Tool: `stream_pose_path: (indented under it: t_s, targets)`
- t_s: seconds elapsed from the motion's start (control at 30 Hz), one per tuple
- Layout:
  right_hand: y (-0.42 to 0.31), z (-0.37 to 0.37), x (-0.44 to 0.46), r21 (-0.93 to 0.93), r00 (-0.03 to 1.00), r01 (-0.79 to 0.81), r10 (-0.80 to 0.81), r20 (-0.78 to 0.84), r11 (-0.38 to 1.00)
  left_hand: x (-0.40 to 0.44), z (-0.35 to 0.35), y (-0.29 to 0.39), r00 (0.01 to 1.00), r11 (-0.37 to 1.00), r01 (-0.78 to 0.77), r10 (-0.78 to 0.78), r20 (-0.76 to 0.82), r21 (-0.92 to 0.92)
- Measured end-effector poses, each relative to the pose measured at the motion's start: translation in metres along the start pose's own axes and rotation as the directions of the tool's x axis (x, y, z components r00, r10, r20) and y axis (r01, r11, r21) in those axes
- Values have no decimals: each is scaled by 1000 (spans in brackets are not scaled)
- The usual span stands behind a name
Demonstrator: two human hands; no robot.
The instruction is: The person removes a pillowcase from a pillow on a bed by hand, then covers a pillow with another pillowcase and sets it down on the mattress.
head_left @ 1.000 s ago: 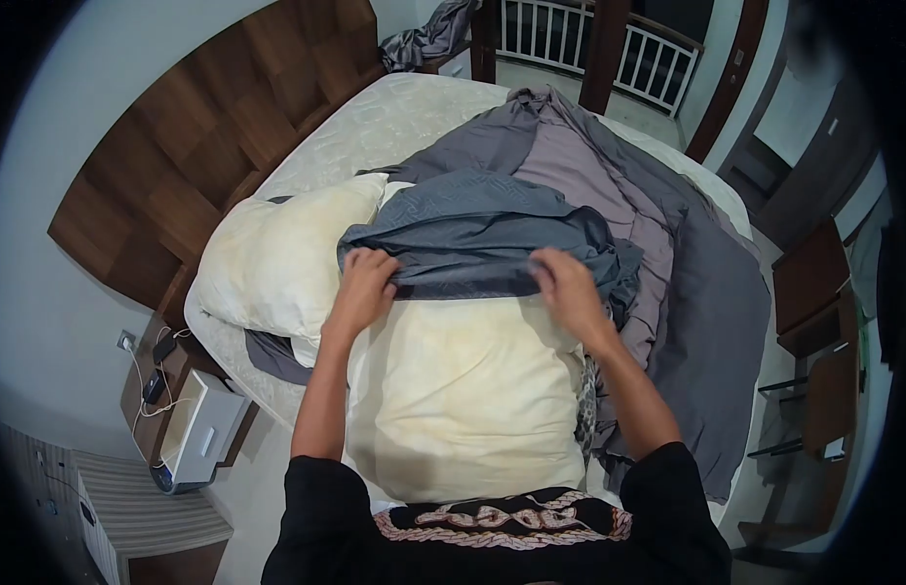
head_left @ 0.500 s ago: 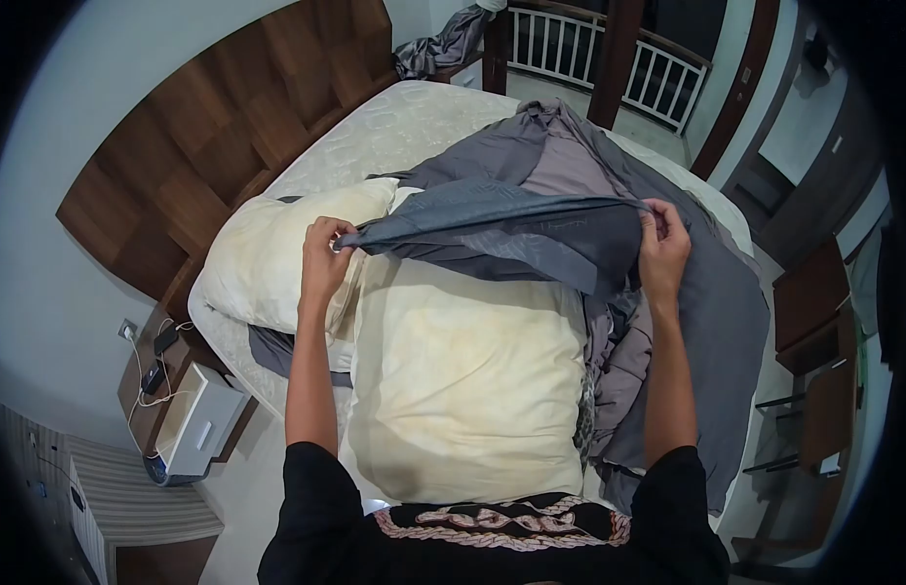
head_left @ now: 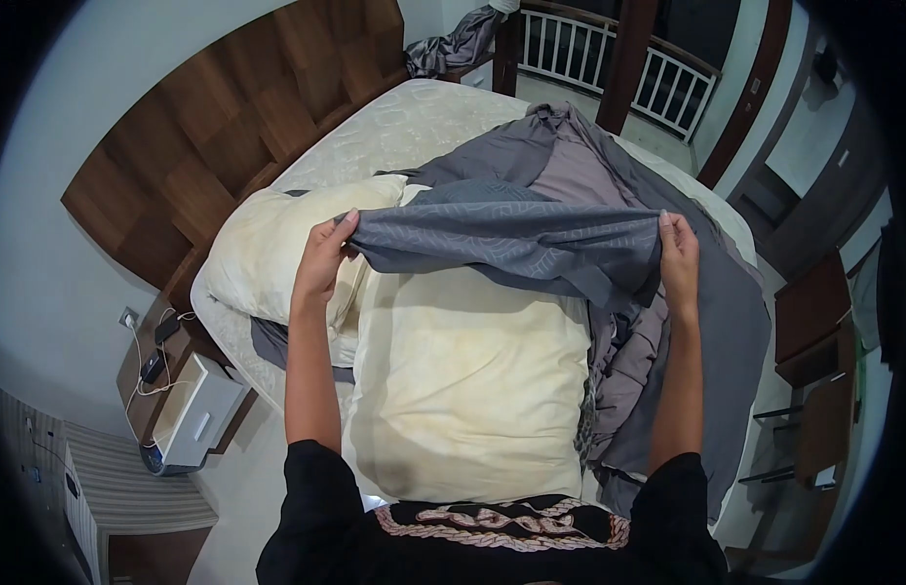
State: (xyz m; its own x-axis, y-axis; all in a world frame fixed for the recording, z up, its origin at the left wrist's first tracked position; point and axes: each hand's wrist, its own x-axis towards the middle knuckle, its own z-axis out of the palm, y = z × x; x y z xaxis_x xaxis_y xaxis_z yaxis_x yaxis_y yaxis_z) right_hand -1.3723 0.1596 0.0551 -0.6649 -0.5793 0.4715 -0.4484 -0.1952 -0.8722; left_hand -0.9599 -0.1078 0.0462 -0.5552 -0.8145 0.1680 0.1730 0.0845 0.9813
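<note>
Head view: pillow [head_left: 467, 390] nearest; left hand [head_left: 323, 258] and right hand [head_left: 679, 258], fingers closed, grip opposite ends of the cloth [head_left: 501, 234], stretched across the pillow's far end. Level hands and even tension should limit folds. Mattress [head_left: 375, 136] beyond.

A bedroom, with mattress [head_left: 380, 134], headboard [head_left: 243, 122] and pillows [head_left: 467, 380].

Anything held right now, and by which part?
Yes: the blue-grey cloth, by opposite ends of its stretched upper edge, left grip at one, right grip at the other.
</note>
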Motion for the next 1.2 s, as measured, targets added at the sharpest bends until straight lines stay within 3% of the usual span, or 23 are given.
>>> stream_pose_path:
  t_s: [0.07,0.17,0.2,0.23,0.3,0.33,0.4,0.43,0.53,0.6,0.63,0.67,0.8,0.83,0.87,0.9,0.97,1.0,1.07,1.1,1.13,1.17,1.2]
  targets:
    - [-1,2,-4,44,1000,5,-6,23,999,-6,4,8,1000,1000,-2,2,-7,11]
    - [-6,5,-11,-4,948,-210,204,245,978,-25,-8,7,987,991,-130,133,-94,37]
    - [-6,6,-14,-3,948,-216,211,237,976,-35,-23,0,987,982,-124,137,-85,142]
    - [-7,9,-16,-126,944,-169,197,264,978,-49,-36,-5,987,962,-119,141,-76,246]
    - [12,9,-18,-295,933,-37,139,332,955,-82,-56,-11,971,914,-224,181,153,339]
    - [13,9,-22,-296,932,-44,145,332,954,-98,-58,-12,986,934,-101,49,156,343]
    - [11,12,-30,-412,766,16,254,591,911,-115,-63,-4,968,892,59,-161,192,449]
    - [11,14,-35,-370,687,-58,306,659,927,-118,-63,-4,969,892,67,-165,184,448]
    - [13,26,-50,-281,487,57,219,845,958,-119,-67,-7,984,804,129,-177,27,580]
    - [6,39,-72,-308,545,346,78,835,886,-103,-45,-6,995,791,82,-99,-6,606]
    - [-3,44,-79,-375,545,430,95,833,821,-94,-32,-6,999,771,37,-21,-33,636]
    - [-3,45,-86,-371,541,432,92,836,822,-85,-23,-12,999,782,18,-31,9,623]
    - [1,42,-91,-425,712,321,80,697,847,-56,4,-43,993,802,-43,-29,111,596]
    - [3,39,-89,-414,766,264,71,638,871,-52,8,-50,986,748,-132,29,166,651]
    - [0,37,-88,-421,817,322,-25,576,848,-48,10,-56,971,682,-219,82,225,697]
    - [-4,34,-85,-414,808,332,-29,588,848,-45,10,-60,974,685,-209,84,209,698]
    - [-11,29,-80,-480,889,193,54,455,856,-43,12,-64,946,530,-297,52,319,794]
    - [-11,30,-80,-464,904,223,-4,428,857,-45,14,-63,949,531,-292,56,311,795]
    - [-5,31,-81,-397,875,224,-4,484,890,-48,18,-59,979,674,-159,202,27,722]
    - [-2,31,-83,-333,845,215,-4,534,918,-48,21,-56,980,675,-158,197,31,720]
    - [0,35,-85,-240,804,214,-31,593,947,-48,23,-53,972,722,-112,222,-75,683]
    - [0,37,-85,-203,719,206,-8,695,957,-46,24,-52,953,765,-70,241,-184,640]
    - [-2,40,-84,-164,620,193,9,784,967,-44,22,-55,953,763,-68,239,-183,642]
